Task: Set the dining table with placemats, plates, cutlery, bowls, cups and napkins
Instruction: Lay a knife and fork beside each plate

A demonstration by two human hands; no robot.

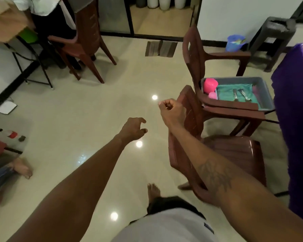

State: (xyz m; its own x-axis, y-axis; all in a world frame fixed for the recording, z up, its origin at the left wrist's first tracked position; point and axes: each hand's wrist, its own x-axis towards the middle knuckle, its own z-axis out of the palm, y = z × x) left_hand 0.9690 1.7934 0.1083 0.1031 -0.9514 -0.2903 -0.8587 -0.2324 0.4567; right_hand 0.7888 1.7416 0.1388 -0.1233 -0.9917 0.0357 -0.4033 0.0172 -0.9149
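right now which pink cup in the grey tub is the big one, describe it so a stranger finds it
Find the grey tub on the brown chair beside the purple-covered table. The big pink cup stands in its far left corner, taller than the small pink cup just before it.

The purple-draped table (pixel 294 119) ran off the right edge, so its top barely showed. In the grey plastic tray (pixel 268 95), the steel cutlery (pixel 241 97) was too small to sort into forks or spoons, and a brown plastic chair arm (pixel 231 106) hid the tray's near rim.
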